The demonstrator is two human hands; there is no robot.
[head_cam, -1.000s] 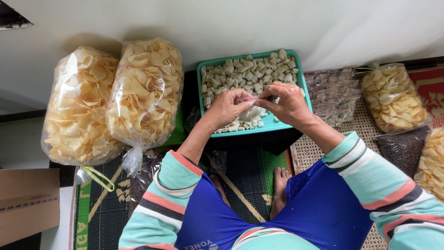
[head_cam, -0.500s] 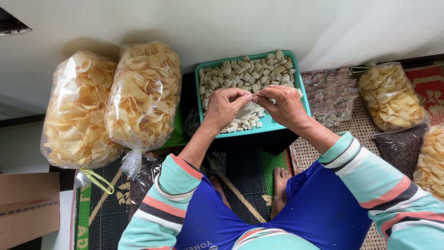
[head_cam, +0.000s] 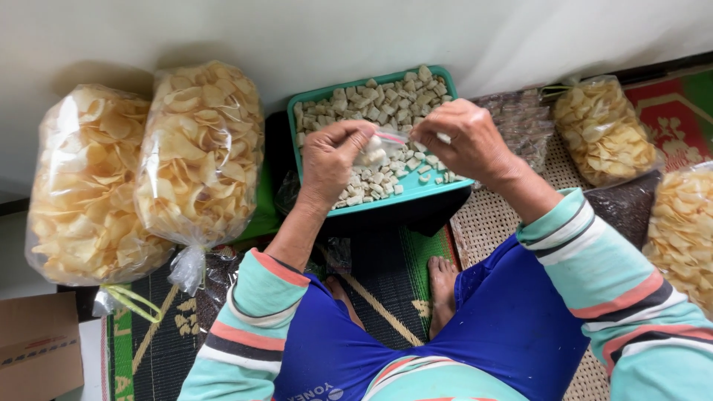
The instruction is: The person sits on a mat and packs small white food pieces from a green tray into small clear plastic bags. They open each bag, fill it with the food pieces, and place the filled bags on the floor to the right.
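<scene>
A teal tray (head_cam: pixel 386 197) full of several small pale snack pieces (head_cam: pixel 386 100) sits on the floor by the wall in front of me. Above it my left hand (head_cam: pixel 330 160) pinches a small clear zip bag (head_cam: pixel 375 151) that holds a few pieces, its pink strip at the top. My right hand (head_cam: pixel 460 141) hovers just right of the bag over the tray, fingers curled on the bag's top edge, with a pale piece at its fingertips.
Two big clear sacks of yellow crackers (head_cam: pixel 200 152) (head_cam: pixel 85 186) lie at the left. More cracker bags (head_cam: pixel 601 130) (head_cam: pixel 683 230) and dark packets (head_cam: pixel 627 208) sit at the right. A cardboard box (head_cam: pixel 37 349) is at the lower left. My bare feet (head_cam: pixel 442 286) rest on a woven mat (head_cam: pixel 386 282).
Both hands stay over the tray at the small bag. The left hand has shifted slightly left and lower, and the bag now shows between the hands.
</scene>
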